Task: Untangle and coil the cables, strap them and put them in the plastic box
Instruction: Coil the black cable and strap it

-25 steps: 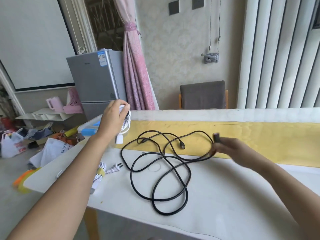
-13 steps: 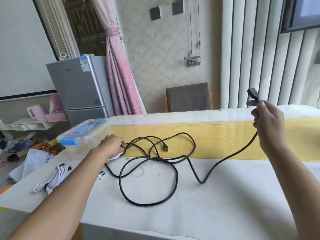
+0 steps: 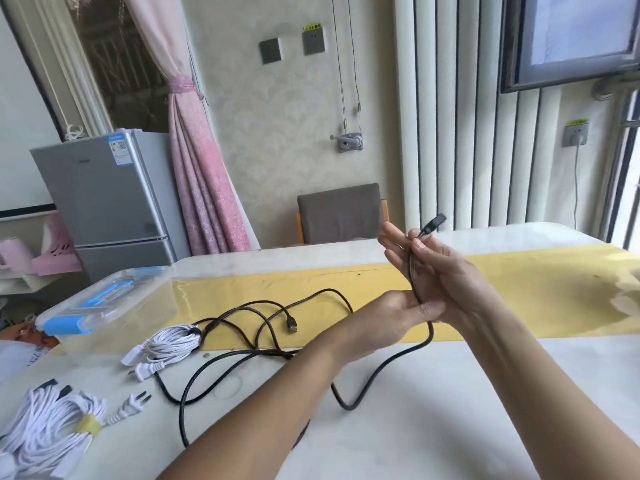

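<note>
Right hand (image 3: pixel 450 282): thumb clamps the black cable (image 3: pixel 411 271) against half-straightened fingers, just below its connector (image 3: pixel 434 221), which sticks up past the fingertips. Left hand (image 3: pixel 388 320) pinches the same cable right underneath, the two hands touching.

From there the cable drops to the table (image 3: pixel 433 427), bends back under the left forearm and ends in loose crossed loops with the USB plug (image 3: pixel 292 326) lying free on top.

Step, as I read it: start of coiling the black one, end anchored. Next move needs the left hand to feed slack into even loops over the right hand while the crossings shake out; then strap it.

Two white bundles look done: one with a dark strap (image 3: pixel 175 342), one with a yellow strap (image 3: pixel 45 431), neither in the plastic box (image 3: pixel 114 308) yet; the box sits at the table's left end.

Can't tell: whether the crossings under the forearm are a real knot, and what's in the box. The yellow-strapped bundle is cut off by the frame.
</note>
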Demonstrator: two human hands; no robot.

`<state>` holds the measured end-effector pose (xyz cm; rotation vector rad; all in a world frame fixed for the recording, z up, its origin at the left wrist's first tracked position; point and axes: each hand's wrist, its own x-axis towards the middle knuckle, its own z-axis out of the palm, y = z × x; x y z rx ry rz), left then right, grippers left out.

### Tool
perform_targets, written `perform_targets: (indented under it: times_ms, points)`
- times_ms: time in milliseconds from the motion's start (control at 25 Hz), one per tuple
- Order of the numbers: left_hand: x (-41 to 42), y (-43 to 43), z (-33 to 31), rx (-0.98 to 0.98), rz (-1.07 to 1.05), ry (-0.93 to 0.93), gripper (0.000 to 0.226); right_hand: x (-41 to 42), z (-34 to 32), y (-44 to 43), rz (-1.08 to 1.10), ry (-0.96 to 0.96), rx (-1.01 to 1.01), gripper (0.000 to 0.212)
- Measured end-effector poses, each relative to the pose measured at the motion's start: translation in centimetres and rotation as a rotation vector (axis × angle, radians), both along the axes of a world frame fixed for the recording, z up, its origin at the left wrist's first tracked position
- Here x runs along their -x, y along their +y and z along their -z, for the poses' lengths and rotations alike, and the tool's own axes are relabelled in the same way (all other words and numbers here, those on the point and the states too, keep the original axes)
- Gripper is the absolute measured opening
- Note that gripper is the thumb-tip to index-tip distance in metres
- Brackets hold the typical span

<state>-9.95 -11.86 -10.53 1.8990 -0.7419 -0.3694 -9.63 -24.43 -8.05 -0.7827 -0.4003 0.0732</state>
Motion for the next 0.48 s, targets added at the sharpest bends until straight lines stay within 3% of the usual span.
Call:
perform_targets:
  times_ms: [160,240,320,480]
  points:
    - [-0.1,0.6,-0.7,0.258,-0.152,0.031,0.036,-0.2,-0.7,-2.0,0.164,-0.049,0.106,0.004]
    - [-0.6,2.5,-1.7,0.297,-0.276,-0.126,0.042,-0.4,-0.9,-3.7,0.171,-0.007,0.162,0.032]
    - [-1.3,4.6,-2.1,0.240,-0.335,-0.357,0.046,-0.6,-0.8,-5.1,0.040,0.016,0.388,0.059]
    - [-1.2,6.3,-1.8,0.212,-0.345,-0.445,0.051,-0.7,1.1,-2.5,-0.346,-0.075,0.835,0.067]
